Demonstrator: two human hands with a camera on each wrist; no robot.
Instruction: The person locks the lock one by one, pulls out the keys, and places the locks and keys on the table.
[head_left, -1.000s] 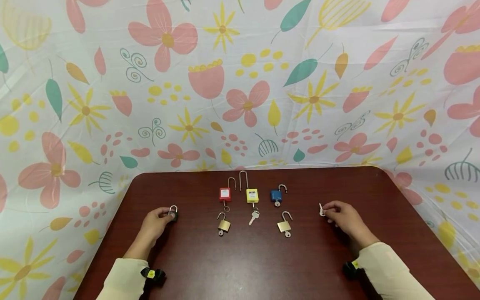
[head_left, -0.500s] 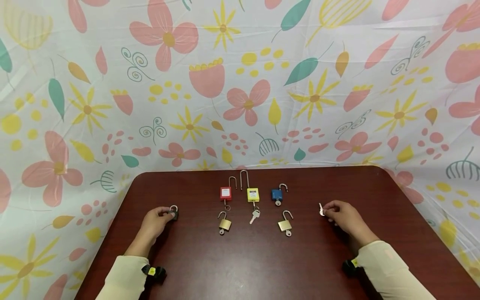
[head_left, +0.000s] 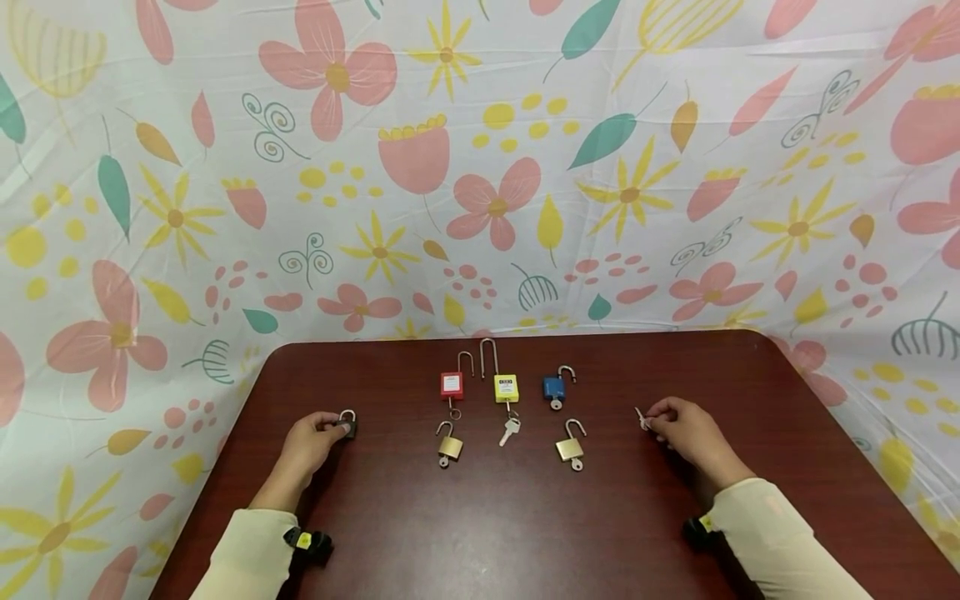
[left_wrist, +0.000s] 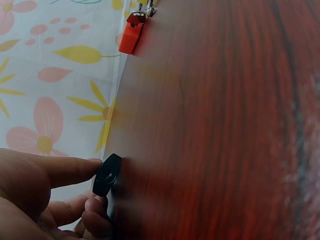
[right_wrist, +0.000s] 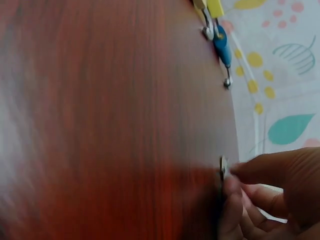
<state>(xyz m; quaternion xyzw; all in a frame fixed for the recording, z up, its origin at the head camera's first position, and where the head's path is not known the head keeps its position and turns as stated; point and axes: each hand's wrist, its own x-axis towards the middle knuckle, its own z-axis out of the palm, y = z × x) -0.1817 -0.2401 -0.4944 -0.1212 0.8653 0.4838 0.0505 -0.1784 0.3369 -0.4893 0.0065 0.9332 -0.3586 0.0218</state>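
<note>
My left hand [head_left: 307, 443] pinches a small black padlock [head_left: 348, 427] between thumb and fingers at the left of the table, its silver shackle pointing away from me. In the left wrist view the black padlock body [left_wrist: 107, 175] shows its underside, held just at the tabletop. Over on the right side, my right hand [head_left: 688, 435] pinches a small silver key [head_left: 642, 419] by its end, low over the wood. The right wrist view shows that key [right_wrist: 223, 166] nearly edge-on between thumb and forefinger, partly covered by the fingertips.
Between the hands lie several padlocks with shackles undone: red [head_left: 452, 385], yellow [head_left: 506, 388] and blue [head_left: 554, 389] behind, brass left [head_left: 450, 448] and brass right [head_left: 569, 450] in front. Keys hang from them. A floral cloth [head_left: 495, 208] rises behind the dark wooden table [head_left: 480, 533].
The key in my right hand has tilted, its tip now leaning toward the upper left. My left hand and the black padlock stay in place.
</note>
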